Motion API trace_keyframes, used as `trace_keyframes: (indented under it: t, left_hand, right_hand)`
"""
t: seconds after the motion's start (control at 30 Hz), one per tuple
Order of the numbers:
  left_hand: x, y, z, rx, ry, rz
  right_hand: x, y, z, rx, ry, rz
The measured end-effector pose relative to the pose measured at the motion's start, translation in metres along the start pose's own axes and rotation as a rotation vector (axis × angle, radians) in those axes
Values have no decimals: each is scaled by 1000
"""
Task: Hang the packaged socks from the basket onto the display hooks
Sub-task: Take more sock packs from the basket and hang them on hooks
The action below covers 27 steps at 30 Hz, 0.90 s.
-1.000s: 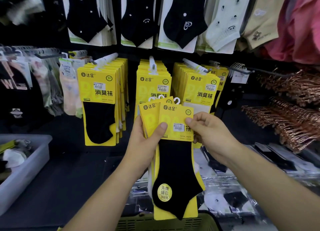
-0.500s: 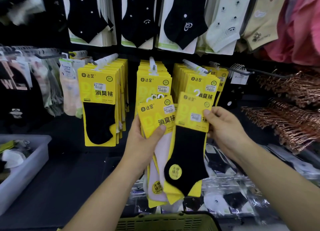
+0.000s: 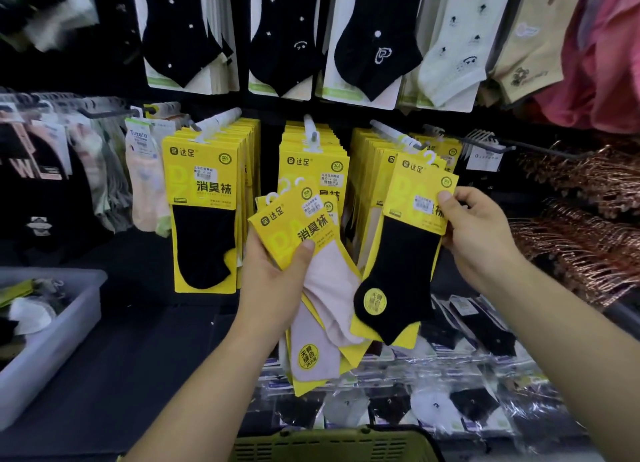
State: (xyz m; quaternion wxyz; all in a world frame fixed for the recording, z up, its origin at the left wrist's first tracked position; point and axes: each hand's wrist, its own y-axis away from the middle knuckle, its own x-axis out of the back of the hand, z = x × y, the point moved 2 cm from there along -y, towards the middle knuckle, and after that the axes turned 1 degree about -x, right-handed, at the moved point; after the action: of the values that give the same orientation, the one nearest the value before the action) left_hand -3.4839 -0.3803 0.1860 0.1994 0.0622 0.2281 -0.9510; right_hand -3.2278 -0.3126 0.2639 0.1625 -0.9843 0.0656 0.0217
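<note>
here, right hand (image 3: 479,239) pinches a black sock pack (image 3: 403,250) near the hook (image 3: 398,136); left hand (image 3: 273,285) grips fanned packs (image 3: 311,271).

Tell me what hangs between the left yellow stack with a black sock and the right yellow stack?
In the head view, a middle stack of yellow packs hangs on its hook; the fanned packs in the left hand cover its lower part.

Three display hooks (image 3: 221,120) each carry a stack of yellow sock packs (image 3: 204,215), hung side by side. Below them, the dark shelf (image 3: 138,340) bears a grey bin (image 3: 52,340) at its left end and clear-wrapped sock packs (image 3: 433,402) lying flat at right
</note>
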Motion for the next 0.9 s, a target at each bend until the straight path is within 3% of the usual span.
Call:
trace_keyframes:
  t: [0.13,0.4,0.9]
  left_hand:
    - [2,1,3,-57,-54,25]
    - [16,1,9,-147,-155,88]
    - [9,8,6,-71,-102,-86]
  right_hand:
    - [6,11,16,-76,-49,-41]
    - [29,18,29,-146,-48,87]
    - [0,-12,4,64,-16,51]
